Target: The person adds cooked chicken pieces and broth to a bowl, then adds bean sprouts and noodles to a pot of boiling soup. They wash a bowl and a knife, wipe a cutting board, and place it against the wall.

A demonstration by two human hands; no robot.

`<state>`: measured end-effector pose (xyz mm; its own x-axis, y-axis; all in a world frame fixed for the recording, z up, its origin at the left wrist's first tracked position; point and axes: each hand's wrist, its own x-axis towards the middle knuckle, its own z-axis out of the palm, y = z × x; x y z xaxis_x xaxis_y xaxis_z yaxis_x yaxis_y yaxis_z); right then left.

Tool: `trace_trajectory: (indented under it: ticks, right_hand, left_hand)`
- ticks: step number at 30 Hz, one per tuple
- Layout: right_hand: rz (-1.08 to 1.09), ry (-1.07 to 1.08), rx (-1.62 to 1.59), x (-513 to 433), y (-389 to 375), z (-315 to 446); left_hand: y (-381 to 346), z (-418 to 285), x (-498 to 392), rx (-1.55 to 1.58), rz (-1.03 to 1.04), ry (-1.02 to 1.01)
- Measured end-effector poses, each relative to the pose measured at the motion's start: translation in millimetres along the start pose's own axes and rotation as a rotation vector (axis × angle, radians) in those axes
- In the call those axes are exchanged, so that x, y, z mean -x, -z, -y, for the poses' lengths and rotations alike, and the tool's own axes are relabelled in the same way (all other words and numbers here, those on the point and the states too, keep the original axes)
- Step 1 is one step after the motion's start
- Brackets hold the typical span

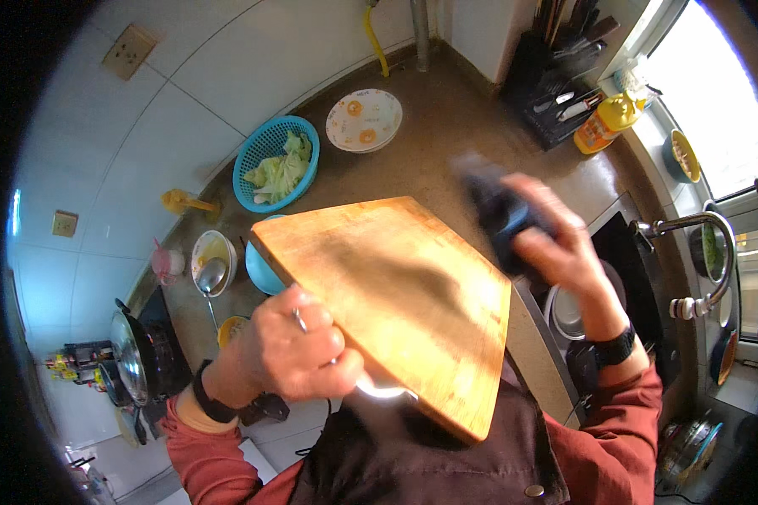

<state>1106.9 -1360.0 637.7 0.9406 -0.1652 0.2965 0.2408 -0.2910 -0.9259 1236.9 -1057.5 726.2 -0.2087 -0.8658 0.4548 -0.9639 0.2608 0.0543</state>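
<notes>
My left hand [297, 347] grips the lower left edge of a wooden cutting board [379, 278], beside its curved metal handle [382, 390]. The board is tilted in front of my apron, and a shadow lies across its face. In my right hand [562, 240] is a dark blue-black cloth [502, 214], blurred by motion, above the counter just right of the board. Whether it touches the board I cannot tell. A light-blue bowl [262, 268] is partly hidden behind the board's left corner.
On the counter [429, 120] stand a blue colander [243, 183] with leafy greens, a patterned white plate [379, 120] and a bowl [230, 252] with a ladle [211, 274]. A yellow bottle [606, 123] is near the window. At right is a sink with a curved faucet [726, 237]; a lidded wok [126, 353] sits left.
</notes>
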Motion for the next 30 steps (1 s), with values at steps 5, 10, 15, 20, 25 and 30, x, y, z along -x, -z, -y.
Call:
trace_trajectory:
  ticks: [5, 10, 15, 20, 25, 30]
  right_hand:
    - [0.413, 0.360, 0.035, -47, -96, -51]
    - [0.580, -0.475, 0.793, -47, -63, -170]
    - [0.262, -0.633, 0.298, -20, 52, -170]
    - [-0.460, -0.648, -0.326, 40, 140, -127]
    - [-0.729, -0.518, -0.544, 91, 126, -130]
    - [-0.781, -0.538, -0.385, 84, 76, -127]
  left_hand:
    - [-2, -9, -10, 0.015, 0.120, 0.093]
    - [1, -8, -24, -0.014, 0.136, 0.195]
    - [-2, 29, -51, -0.067, -0.035, 0.191]
    - [-7, 76, -101, 0.253, -0.224, 0.723]
    - [2, 109, -121, 0.946, -0.350, 1.186]
    - [-24, 124, -103, 1.196, -0.533, 1.357]
